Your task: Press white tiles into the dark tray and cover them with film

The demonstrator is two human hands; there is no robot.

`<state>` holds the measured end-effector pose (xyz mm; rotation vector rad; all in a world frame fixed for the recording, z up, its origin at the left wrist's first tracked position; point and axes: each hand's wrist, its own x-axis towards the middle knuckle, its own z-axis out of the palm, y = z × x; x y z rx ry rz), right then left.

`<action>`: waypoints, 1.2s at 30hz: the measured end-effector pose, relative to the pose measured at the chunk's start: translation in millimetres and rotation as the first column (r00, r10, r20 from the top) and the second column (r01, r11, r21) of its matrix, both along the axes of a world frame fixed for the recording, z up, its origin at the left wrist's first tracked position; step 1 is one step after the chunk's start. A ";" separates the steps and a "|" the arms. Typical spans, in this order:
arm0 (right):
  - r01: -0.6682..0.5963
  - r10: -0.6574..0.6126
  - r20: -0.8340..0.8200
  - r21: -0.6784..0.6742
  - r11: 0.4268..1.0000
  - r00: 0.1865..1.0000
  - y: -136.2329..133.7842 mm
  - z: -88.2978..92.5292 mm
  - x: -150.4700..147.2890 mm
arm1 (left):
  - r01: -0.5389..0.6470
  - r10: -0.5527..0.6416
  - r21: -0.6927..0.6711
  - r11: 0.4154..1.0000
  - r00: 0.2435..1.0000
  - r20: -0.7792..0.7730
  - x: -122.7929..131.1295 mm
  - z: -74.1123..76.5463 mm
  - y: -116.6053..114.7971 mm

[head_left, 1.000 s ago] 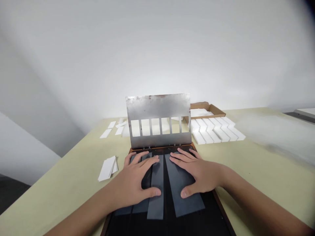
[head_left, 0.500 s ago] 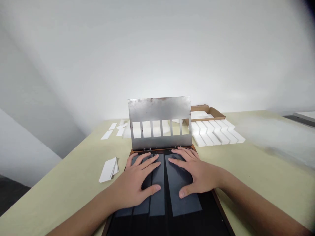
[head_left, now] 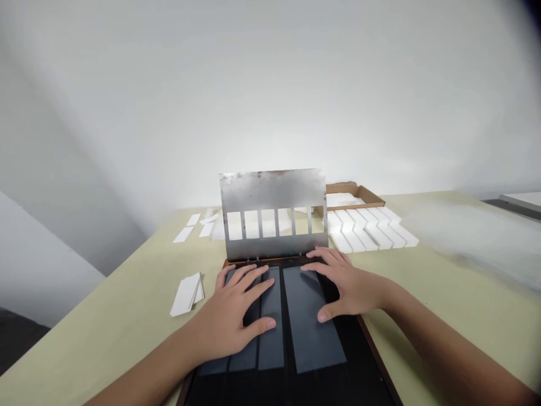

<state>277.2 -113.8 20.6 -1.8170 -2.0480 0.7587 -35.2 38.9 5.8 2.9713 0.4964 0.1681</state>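
A dark tray with a brown rim [head_left: 377,361] lies on the table in front of me. Several dark grey strips [head_left: 308,327] lie lengthwise in it. A hinged metal plate [head_left: 273,194] with a row of rectangular slots stands upright at the tray's far edge. My left hand [head_left: 234,313] lies flat with fingers spread on the left strips. My right hand [head_left: 344,285] rests flat, fingers apart, at the right side of the tray near the plate's hinge, beside the widest strip.
Rows of white blocks [head_left: 372,231] lie at the back right before an open cardboard box [head_left: 359,192]. A small stack of white cards [head_left: 186,293] sits left of the tray. More white cards [head_left: 198,223] lie at the back left.
The strips have been pushed straighter and up toward the plate. My right hand has slid off the wide strip to the right and farther away. My left hand has hardly moved.
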 end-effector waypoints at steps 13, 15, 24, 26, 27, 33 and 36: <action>-0.048 0.047 0.056 0.014 0.999 0.997 -1.7 -5.1 -8.2 | 0.311 -0.330 -0.143 0.940 0.933 -0.145 2.6 29.2 -27.0; -0.040 0.039 0.066 0.021 0.999 0.997 -1.9 -5.4 -8.9 | 0.340 -0.366 -0.183 0.922 0.921 -0.133 3.4 31.5 -31.6; -0.017 0.019 0.042 -0.043 0.999 0.999 -5.3 0.9 -9.1 | 0.334 -0.363 -0.196 0.922 0.922 -0.137 5.0 30.5 -30.6; -0.016 0.018 0.044 -0.058 0.998 0.999 -5.5 1.6 -9.4 | 0.333 -0.361 -0.191 0.923 0.922 -0.142 5.4 30.4 -30.7; -0.016 0.018 0.043 -0.064 0.998 0.999 -5.5 1.9 -9.4 | 0.333 -0.362 -0.190 0.923 0.922 -0.141 5.6 30.5 -30.8; -0.016 0.022 0.048 -0.106 0.994 0.999 -4.2 2.3 -8.4 | 0.325 -0.365 -0.218 0.920 0.914 -0.176 5.8 32.4 -30.2; -0.020 0.026 0.050 -0.108 0.994 0.998 -3.2 0.5 -7.0 | 0.316 -0.362 -0.234 0.919 0.914 -0.184 6.2 34.5 -30.4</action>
